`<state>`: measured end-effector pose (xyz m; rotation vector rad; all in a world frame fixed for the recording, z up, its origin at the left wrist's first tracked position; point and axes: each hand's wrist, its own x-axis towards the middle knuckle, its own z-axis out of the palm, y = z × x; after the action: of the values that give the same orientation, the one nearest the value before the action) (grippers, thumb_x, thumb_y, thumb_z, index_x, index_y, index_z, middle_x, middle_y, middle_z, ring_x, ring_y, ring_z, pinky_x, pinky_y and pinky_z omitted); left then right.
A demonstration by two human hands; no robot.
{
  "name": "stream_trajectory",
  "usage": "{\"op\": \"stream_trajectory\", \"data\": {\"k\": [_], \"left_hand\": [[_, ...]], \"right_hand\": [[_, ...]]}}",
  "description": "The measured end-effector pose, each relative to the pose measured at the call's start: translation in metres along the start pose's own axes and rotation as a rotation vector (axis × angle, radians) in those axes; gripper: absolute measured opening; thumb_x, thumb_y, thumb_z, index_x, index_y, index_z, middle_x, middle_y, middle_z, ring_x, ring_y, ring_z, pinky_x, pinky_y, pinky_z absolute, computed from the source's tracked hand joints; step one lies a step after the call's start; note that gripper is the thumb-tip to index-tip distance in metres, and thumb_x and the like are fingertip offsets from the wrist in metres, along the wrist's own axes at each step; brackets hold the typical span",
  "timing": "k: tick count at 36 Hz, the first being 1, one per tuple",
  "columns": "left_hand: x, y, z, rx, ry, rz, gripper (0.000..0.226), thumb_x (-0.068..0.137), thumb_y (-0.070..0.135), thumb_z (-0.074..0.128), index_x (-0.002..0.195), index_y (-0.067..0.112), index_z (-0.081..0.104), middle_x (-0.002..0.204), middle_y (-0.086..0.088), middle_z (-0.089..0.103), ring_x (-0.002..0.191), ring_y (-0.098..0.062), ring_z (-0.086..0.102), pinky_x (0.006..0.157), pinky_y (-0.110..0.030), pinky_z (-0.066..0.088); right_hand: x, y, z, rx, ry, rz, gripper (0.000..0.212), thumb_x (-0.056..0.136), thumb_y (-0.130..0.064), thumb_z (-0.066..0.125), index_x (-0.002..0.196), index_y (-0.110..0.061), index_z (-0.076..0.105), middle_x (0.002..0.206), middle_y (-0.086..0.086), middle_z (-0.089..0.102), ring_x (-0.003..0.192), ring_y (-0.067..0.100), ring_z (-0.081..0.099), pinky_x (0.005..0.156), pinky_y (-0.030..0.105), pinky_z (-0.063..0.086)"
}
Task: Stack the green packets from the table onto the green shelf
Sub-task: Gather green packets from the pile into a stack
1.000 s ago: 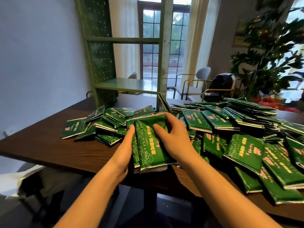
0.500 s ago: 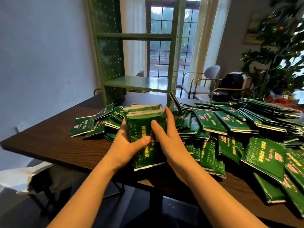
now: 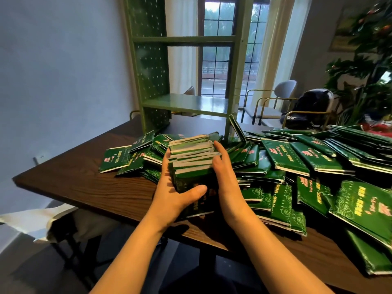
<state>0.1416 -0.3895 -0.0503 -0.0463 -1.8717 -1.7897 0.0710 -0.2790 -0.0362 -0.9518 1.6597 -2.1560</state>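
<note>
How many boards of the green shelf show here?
2: an upper board near the frame's top, a lower board just above the table. The shelf is cropped above, so more may be hidden.

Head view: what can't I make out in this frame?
All head view.
- Bundle: packet count; edges blur together, and the left hand's thumb covers its lower front.
- Left hand's fingers: mostly behind the bundle.
- Right hand: palm side hidden, facing the bundle.
- Shelf: top cut off by the upper edge.
- Loose packets: pile cut off by the right edge; print too small to read.
</note>
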Motion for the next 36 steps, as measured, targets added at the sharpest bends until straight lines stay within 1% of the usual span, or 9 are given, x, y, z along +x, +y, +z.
{"op": "stream_trajectory", "data": {"k": [9, 12, 15, 18, 20, 23, 27, 32, 36], "left_hand": [[-0.002, -0.006, 0.007, -0.101, 0.066, -0.035, 0.108, 0.053, 0.022, 0.078, 0.144, -0.007, 0.028, 0.128, -0.011, 0.061, 0.112, -0.011, 0.064, 0.085, -0.017, 0.051], [-0.001, -0.013, 0.005, -0.068, 0.104, -0.066, 0.104, 0.051, 0.023, 0.083, 0.142, 0.000, 0.038, 0.124, -0.007, 0.065, 0.111, -0.012, 0.065, 0.083, -0.016, 0.052], [0.001, -0.015, 0.006, -0.036, 0.150, -0.088, 0.083, 0.064, -0.002, 0.085, 0.136, -0.001, 0.045, 0.115, -0.005, 0.068, 0.101, -0.006, 0.068, 0.077, -0.014, 0.052], [0.001, -0.012, 0.008, -0.056, 0.218, -0.099, 0.060, 0.073, -0.013, 0.074, 0.127, 0.001, 0.053, 0.102, 0.002, 0.070, 0.085, 0.002, 0.069, 0.070, -0.012, 0.052], [0.002, -0.014, 0.007, -0.128, 0.280, -0.142, 0.054, 0.065, 0.005, 0.080, 0.115, 0.009, 0.061, 0.091, 0.003, 0.074, 0.079, -0.006, 0.071, 0.065, -0.018, 0.056], [0.003, -0.013, 0.005, -0.303, 0.343, -0.248, 0.046, 0.059, 0.022, 0.070, 0.103, 0.011, 0.066, 0.084, -0.006, 0.075, 0.068, -0.014, 0.072, 0.058, -0.028, 0.058], [0.006, -0.006, 0.005, -0.428, 0.347, -0.317, 0.055, 0.056, 0.021, 0.078, 0.107, 0.007, 0.062, 0.068, 0.000, 0.073, 0.060, -0.012, 0.070, 0.050, -0.026, 0.056], [0.007, -0.004, 0.001, -0.480, 0.347, -0.378, 0.061, 0.064, 0.032, 0.065, 0.120, 0.009, 0.062, 0.079, -0.003, 0.075, 0.068, -0.015, 0.072, 0.058, -0.030, 0.060], [0.008, -0.002, 0.004, -0.475, 0.364, -0.371, 0.062, 0.065, 0.031, 0.066, 0.122, 0.009, 0.062, 0.087, -0.004, 0.076, 0.076, -0.016, 0.073, 0.062, -0.030, 0.060]], "right_hand": [[-0.001, 0.003, 0.011, 0.064, 0.058, 0.100, 0.093, 0.069, -0.074, 0.051, 0.146, -0.026, 0.033, 0.142, -0.002, 0.049, 0.131, 0.013, 0.045, 0.113, 0.042, 0.032], [0.000, 0.001, 0.011, 0.034, 0.067, 0.164, 0.105, 0.058, -0.089, 0.052, 0.145, -0.030, 0.037, 0.146, -0.006, 0.045, 0.136, 0.012, 0.039, 0.116, 0.042, 0.026], [-0.001, -0.004, 0.006, -0.007, 0.020, 0.242, 0.086, 0.067, -0.083, 0.044, 0.135, -0.030, 0.051, 0.136, -0.009, 0.055, 0.131, 0.011, 0.046, 0.114, 0.038, 0.031], [-0.002, -0.013, -0.002, -0.222, -0.023, 0.191, 0.063, 0.086, -0.073, 0.035, 0.133, -0.033, 0.052, 0.136, -0.013, 0.054, 0.129, 0.005, 0.046, 0.113, 0.037, 0.033], [-0.002, -0.024, -0.012, -0.381, -0.016, 0.106, 0.037, 0.098, -0.049, 0.035, 0.125, -0.033, 0.055, 0.125, -0.011, 0.060, 0.117, 0.004, 0.055, 0.105, 0.033, 0.041], [-0.001, -0.042, -0.032, -0.611, 0.071, -0.028, 0.028, 0.098, -0.025, 0.046, 0.122, -0.021, 0.060, 0.111, -0.007, 0.064, 0.103, 0.005, 0.060, 0.091, 0.025, 0.048], [0.009, -0.058, -0.059, -0.930, 0.168, -0.120, 0.023, 0.095, -0.014, 0.051, 0.112, -0.016, 0.065, 0.098, -0.012, 0.058, 0.086, -0.005, 0.053, 0.071, 0.003, 0.038], [0.033, -0.054, -0.091, -1.314, 0.172, -0.039, 0.022, 0.090, -0.018, 0.055, 0.110, -0.016, 0.066, 0.103, 0.003, 0.062, 0.100, 0.021, 0.055, 0.086, 0.035, 0.046], [0.045, -0.050, -0.100, -1.387, 0.140, 0.141, 0.025, 0.093, -0.029, 0.053, 0.110, -0.016, 0.065, 0.094, 0.003, 0.065, 0.094, 0.026, 0.060, 0.081, 0.036, 0.047]]}}
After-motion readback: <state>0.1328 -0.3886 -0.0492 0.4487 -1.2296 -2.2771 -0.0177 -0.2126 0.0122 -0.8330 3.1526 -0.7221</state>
